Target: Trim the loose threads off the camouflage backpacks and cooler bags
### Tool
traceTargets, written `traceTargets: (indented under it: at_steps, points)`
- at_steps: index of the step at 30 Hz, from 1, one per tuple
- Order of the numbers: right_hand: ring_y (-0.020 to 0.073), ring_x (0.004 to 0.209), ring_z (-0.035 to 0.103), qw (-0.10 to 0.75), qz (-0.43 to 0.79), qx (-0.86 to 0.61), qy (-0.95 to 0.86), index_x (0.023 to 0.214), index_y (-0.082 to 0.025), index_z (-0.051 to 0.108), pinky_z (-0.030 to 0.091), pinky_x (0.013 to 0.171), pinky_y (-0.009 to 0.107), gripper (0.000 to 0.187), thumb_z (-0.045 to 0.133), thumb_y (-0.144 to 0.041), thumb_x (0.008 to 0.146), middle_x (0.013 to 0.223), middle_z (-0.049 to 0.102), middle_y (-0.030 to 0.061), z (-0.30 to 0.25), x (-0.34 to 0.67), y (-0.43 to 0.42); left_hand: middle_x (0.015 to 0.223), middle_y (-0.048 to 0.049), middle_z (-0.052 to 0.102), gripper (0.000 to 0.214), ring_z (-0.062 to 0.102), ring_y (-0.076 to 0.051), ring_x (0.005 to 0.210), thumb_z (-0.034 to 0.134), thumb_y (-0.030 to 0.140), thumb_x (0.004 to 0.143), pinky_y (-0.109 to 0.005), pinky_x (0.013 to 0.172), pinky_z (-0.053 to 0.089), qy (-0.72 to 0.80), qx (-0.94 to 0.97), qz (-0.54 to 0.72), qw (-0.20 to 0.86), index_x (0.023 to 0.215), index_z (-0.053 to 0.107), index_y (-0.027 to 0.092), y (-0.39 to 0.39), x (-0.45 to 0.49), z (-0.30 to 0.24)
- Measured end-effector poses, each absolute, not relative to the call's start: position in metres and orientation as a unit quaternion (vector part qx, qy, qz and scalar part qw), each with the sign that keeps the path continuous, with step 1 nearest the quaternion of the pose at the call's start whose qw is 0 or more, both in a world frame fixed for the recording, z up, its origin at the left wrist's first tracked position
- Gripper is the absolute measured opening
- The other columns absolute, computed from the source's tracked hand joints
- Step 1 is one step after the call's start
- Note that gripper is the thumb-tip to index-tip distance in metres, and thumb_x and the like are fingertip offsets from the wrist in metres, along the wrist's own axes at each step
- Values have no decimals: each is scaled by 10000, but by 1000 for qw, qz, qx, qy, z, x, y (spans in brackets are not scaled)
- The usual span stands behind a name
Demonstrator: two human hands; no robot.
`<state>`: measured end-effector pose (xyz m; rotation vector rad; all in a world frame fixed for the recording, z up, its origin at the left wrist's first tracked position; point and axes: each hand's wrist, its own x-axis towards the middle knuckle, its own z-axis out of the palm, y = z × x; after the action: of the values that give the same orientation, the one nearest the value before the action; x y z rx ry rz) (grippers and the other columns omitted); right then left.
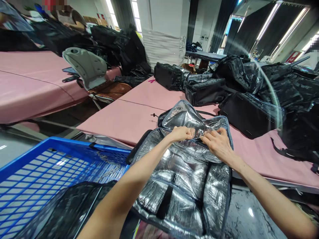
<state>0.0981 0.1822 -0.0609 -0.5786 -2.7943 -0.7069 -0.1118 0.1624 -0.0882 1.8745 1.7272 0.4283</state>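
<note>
An insulated bag [179, 166] with a shiny silver foil lining lies opened out at the table's edge, its lower part hanging toward me. A black strap patch [164, 201] crosses the lower foil panel. My left hand [183, 133] is closed in a pinch on the bag's lining near the fold below the raised flap [183, 114]. Just to its right, my right hand [216, 142] grips the same fold with bent fingers. Both hands are close together, and the exact bit of lining between the fingertips is hidden.
A blue plastic basket [62, 141] with a dark bag in it stands at the left. Several black bags [249, 113] crowd the right side of the pink table [129, 116]. A grey chair [86, 68] stands between tables. People work at the far left.
</note>
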Motion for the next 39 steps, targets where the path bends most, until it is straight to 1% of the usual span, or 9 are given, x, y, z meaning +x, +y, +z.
traceTargets:
  at_steps: [3, 7, 14, 20, 23, 29, 31, 33, 39]
  points:
    - [168, 767, 419, 93, -247, -186, -946, 918, -214, 568, 182, 764, 374, 264, 354, -62, 894, 809, 611, 24, -62, 96, 181, 639, 33, 605, 260, 538, -154, 716, 516, 316, 722, -301, 783, 281, 646, 695, 159, 274, 517, 574, 166, 163, -111, -88]
    - [168, 768, 424, 82, -240, -186, -949, 866, -207, 563, 181, 749, 369, 268, 357, -36, 875, 772, 597, 19, -64, 97, 181, 645, 27, 612, 230, 533, -157, 729, 529, 312, 721, -309, 787, 276, 648, 692, 161, 274, 554, 611, 175, 163, -111, -88]
    - [159, 765, 449, 98, -154, -191, -964, 891, -213, 583, 184, 727, 339, 153, 437, -254, 909, 772, 616, 2, -69, 95, 196, 596, 41, 564, 271, 512, -137, 665, 513, 320, 734, -281, 735, 273, 644, 697, 159, 273, 521, 580, 168, 160, -112, -88]
    - [163, 763, 459, 94, -174, -187, -962, 883, -205, 589, 176, 711, 346, 189, 405, -226, 918, 777, 629, 15, -68, 85, 198, 637, 41, 596, 226, 517, -137, 682, 532, 322, 731, -280, 734, 263, 647, 694, 158, 274, 584, 635, 184, 163, -112, -91]
    - [166, 762, 471, 89, -167, -180, -965, 853, -199, 591, 186, 708, 344, 183, 420, -226, 912, 760, 626, 15, -67, 85, 197, 645, 38, 606, 227, 522, -140, 692, 534, 332, 738, -285, 745, 264, 647, 694, 158, 273, 604, 649, 189, 164, -113, -92]
    - [160, 789, 508, 106, -35, -142, -984, 901, -205, 580, 241, 702, 296, 106, 493, -263, 883, 807, 631, 12, -74, 98, 201, 648, 40, 623, 220, 538, -141, 697, 538, 330, 735, -280, 774, 282, 640, 701, 161, 271, 609, 657, 194, 158, -111, -94]
    - [160, 783, 515, 120, -21, -147, -982, 909, -203, 578, 250, 698, 294, 109, 487, -259, 884, 818, 636, 18, -78, 100, 201, 650, 42, 626, 232, 540, -140, 700, 522, 322, 743, -282, 784, 281, 633, 707, 171, 263, 602, 652, 193, 155, -111, -95]
    - [164, 782, 516, 124, -37, -148, -981, 906, -199, 581, 253, 697, 298, 111, 485, -251, 884, 810, 638, 23, -79, 100, 198, 658, 45, 630, 239, 542, -140, 703, 509, 310, 747, -284, 785, 278, 629, 712, 178, 257, 591, 645, 192, 153, -110, -96]
    - [166, 768, 509, 125, -147, -138, -971, 884, -187, 598, 240, 710, 323, 143, 457, -210, 891, 786, 642, 27, -72, 106, 189, 685, 41, 636, 221, 545, -149, 728, 517, 301, 750, -292, 772, 263, 630, 708, 181, 263, 605, 639, 188, 153, -110, -95]
